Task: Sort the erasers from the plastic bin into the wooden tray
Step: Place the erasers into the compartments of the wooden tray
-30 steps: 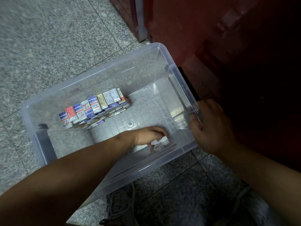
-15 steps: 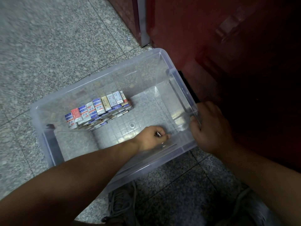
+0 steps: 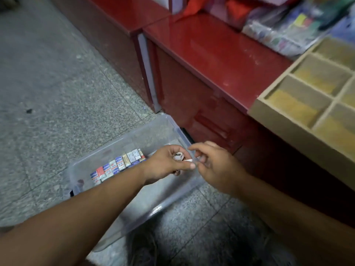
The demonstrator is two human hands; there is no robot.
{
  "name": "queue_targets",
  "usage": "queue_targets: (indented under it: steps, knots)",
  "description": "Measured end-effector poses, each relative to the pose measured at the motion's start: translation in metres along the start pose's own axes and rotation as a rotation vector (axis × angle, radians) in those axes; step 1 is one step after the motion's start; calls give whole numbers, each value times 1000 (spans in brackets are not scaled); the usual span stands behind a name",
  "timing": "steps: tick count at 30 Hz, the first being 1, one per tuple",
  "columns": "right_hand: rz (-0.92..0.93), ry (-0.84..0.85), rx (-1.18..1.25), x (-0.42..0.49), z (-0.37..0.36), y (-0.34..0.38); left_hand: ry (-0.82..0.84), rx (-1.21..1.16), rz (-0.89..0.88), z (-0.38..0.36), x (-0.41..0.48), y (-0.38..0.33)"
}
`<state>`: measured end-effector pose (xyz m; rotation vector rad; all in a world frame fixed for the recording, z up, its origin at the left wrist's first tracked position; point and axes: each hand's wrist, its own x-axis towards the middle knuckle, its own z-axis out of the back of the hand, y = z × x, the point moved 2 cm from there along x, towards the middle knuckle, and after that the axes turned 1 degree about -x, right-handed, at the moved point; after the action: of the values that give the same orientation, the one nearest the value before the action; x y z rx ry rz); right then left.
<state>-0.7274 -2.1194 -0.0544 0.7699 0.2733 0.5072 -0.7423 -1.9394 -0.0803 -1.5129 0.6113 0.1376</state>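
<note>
Over the plastic bin (image 3: 132,143), left hand (image 3: 165,167) grip holds erasers (image 3: 179,156); right hand (image 3: 219,167) grip unclear.

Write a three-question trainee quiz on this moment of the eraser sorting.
1. Short answer: which hand grips erasers over the plastic bin?
2. Multiple choice: the plastic bin stands A) on a chair, B) on the floor, C) on a shelf.
3. True or false: the visible compartments of the wooden tray already hold erasers.

Key: 1) the left hand; 2) B; 3) false, the compartments in view hold none.
</note>
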Motion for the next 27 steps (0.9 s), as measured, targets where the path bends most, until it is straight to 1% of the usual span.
queue_targets:
  steps: [2,7,9,13,15,18,20,24,27]
  knots:
    - [28,8,23,-16,34,21,37,-11,-63,-20,-14,-34]
    - [41,-83,-4,-63,119,51,88,-55,-218,-76,-40,-110]
    - [29,-179,19,-83,146,57,102,-41,-265,-100,-46,-137]
    - [-17,-453,90,-132,189,57,130,-71,-290,-158,-48,-175]
    - [-71,-553,114,-155,207,45,121,-59,-291,-185,-45,-186]
    - [-211,-677,175,-180,235,15,83,40,-306,-219,-36,-201]
    - [-281,-722,215,-189,252,-3,53,121,-335,-237,-29,-210]
    - [-418,-788,143,-190,280,-34,11,198,-388,-264,-12,-223]
    - [-504,-880,167,-185,297,-53,-52,325,-474,-274,10,-224]
